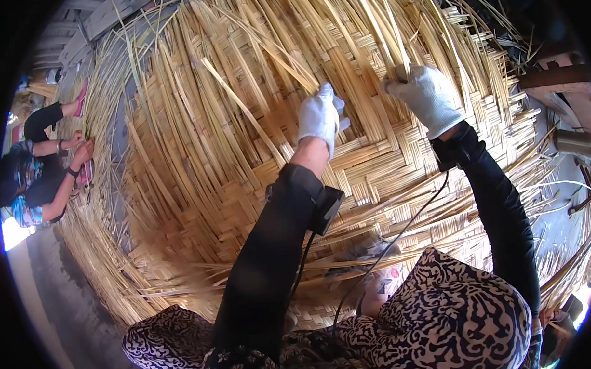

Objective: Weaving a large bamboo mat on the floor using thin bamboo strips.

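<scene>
A large woven reed mat [199,217] spreads in front of me, with plaited strips toward me and long loose strips on its far part. My left hand [319,117], in a white glove, is closed on thin reed strips [291,71] that run up and to the left. My right hand [429,98], also gloved in white, is closed around upright reed strips [394,34] on the right side of the mat. The fingertips of both hands are partly hidden. A cut strip [237,105] lies slanted across the weave to the left of my left hand.
Another person [47,157] sits at the far left, hands at the reed edge. Loose reeds [105,236] fringe the mat's left side. A dark cable [401,236] hangs between my arms. A wooden frame [558,78] and a metal cylinder [574,143] stand at right.
</scene>
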Motion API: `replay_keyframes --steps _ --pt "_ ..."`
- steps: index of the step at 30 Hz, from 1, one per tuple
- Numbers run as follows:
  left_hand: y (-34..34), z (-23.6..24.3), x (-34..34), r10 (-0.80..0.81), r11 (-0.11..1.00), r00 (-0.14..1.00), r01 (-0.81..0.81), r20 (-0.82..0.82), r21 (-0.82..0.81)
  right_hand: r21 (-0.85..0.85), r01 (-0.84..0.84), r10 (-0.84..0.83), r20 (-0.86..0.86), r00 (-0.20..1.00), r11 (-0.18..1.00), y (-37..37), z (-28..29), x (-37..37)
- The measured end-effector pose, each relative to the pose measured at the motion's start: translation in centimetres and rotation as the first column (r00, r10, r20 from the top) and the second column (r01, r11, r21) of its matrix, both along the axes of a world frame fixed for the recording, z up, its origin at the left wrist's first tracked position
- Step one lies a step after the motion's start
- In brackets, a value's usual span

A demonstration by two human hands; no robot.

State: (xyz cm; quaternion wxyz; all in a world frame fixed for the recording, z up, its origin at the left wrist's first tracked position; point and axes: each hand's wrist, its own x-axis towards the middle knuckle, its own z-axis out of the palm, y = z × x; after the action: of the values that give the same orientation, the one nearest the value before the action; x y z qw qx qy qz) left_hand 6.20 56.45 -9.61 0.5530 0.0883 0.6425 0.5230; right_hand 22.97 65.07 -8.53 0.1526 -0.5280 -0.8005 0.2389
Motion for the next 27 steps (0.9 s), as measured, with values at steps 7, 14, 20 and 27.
replay_keyframes --steps 7,14,20,27 --pt "1.1 -0.6 0.2 -0.087 0.987 0.994 0.094 0.06 -0.134 -0.53 -0.579 -0.08 -0.776 0.626 0.62 1.5 2.1 0.5" --pt "0.7 0.4 2.6 0.141 0.982 0.984 -0.153 0.113 0.113 -0.652 -0.422 0.085 -0.483 0.872 0.63 4.3 2.9 -1.7" --pt "0.1 2.4 1.2 0.125 0.987 0.992 -0.123 -0.022 0.102 -0.408 -0.546 0.168 -0.669 0.724 0.732 3.9 6.7 -3.6" --pt "0.5 2.4 -3.2 -0.704 0.619 0.636 0.767 -0.315 0.167 -0.174 -0.5 0.069 -0.9 0.43 0.849 1.1 4.9 -2.8"
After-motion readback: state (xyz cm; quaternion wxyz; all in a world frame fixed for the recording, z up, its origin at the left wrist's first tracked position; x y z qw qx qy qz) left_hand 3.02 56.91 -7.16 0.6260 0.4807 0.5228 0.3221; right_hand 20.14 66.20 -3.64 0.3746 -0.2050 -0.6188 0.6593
